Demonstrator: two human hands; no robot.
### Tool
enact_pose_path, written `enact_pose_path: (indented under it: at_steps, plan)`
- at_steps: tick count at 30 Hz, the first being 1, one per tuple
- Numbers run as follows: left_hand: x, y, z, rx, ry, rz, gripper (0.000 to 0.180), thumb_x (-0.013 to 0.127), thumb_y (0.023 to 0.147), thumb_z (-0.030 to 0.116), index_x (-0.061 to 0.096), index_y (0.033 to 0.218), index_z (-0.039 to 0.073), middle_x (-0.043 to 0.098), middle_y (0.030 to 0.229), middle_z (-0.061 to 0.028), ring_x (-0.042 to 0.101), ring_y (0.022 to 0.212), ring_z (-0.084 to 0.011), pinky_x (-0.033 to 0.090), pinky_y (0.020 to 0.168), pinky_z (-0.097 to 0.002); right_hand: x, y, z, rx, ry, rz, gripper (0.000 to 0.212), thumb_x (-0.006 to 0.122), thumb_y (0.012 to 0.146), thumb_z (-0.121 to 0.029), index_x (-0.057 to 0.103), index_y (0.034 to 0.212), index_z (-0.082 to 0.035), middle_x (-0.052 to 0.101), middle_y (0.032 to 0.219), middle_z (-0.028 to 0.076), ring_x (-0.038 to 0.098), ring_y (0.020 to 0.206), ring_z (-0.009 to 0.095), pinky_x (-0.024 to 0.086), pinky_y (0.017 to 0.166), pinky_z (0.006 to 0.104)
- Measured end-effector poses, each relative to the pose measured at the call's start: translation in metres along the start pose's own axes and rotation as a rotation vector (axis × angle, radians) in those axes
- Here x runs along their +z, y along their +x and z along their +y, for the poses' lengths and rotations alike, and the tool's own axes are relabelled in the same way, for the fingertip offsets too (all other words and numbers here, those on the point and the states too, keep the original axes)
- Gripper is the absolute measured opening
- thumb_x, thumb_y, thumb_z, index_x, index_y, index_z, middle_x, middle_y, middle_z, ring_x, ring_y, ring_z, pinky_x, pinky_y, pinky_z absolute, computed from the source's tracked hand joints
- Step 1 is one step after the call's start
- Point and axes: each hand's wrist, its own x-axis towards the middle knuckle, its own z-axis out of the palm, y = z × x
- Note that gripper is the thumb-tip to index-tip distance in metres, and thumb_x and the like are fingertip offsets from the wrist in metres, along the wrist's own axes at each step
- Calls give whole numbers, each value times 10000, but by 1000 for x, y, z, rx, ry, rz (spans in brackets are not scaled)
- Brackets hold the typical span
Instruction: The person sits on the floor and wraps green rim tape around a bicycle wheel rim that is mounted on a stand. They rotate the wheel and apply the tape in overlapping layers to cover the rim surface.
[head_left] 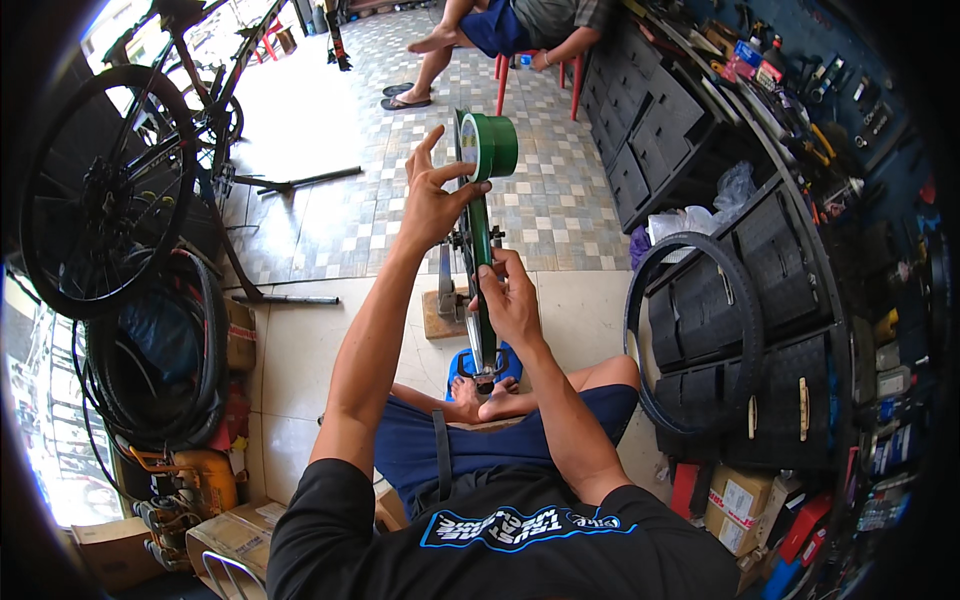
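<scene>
A wheel rim (484, 335) stands upright in front of me, seen almost edge-on. Along its outer face runs a strip of green tape (481, 228), joined to a thick roll of green tape (497, 146) at the rim's far top. My left hand (436, 205) grips the near side of that roll with thumb and index finger, its other fingers raised. Closer to me, my right hand (512, 300) is closed round the taped rim, thumb pressed on the strip. Its fingertips are partly hidden. Below the rim, a grey metal stand (446, 270) rests on a wooden block (440, 318).
Bicycles stand at the left above piled tyres (212, 345). A loose tyre (752, 340) leans on black drawers (785, 275) at the right, near boxes (738, 500). Ahead, another person (490, 30) sits on a red stool (577, 85). A metal leg (290, 299) lies on the floor.
</scene>
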Motion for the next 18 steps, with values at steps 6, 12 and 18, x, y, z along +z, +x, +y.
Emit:
enact_pose_path:
  at_steps: [6, 12, 18]
  plan:
    - [11, -7, -8, -152, -135, 19, 355, 884, 816, 210, 802, 1140, 91, 581, 1443, -232, 609, 1281, -335, 525, 1009, -442, 1, -2, 2, -20, -9, 12, 317, 593, 1057, -173, 528, 1315, -2, 649, 866, 73, 693, 610, 139, 540, 521, 275]
    - [13, -16, 3, -314, -463, -54, 330, 756, 921, 34, 720, 1243, -30, 781, 883, -93, 702, 799, -85, 559, 707, -243, 2, -9, -11, -80, -374, 100, 427, 662, 1010, -255, 549, 1366, -48, 692, 952, 133, 722, 669, 239, 571, 580, 355]
    - [7, -15, 14, -353, -365, -81, 304, 778, 913, 63, 747, 1204, -20, 743, 833, -50, 644, 710, -65, 534, 627, -252, 0, 13, -57, -450, -1056, 100, 698, 637, 952, -597, 573, 1449, -111, 577, 1297, 247, 648, 1094, 382, 577, 804, 446]
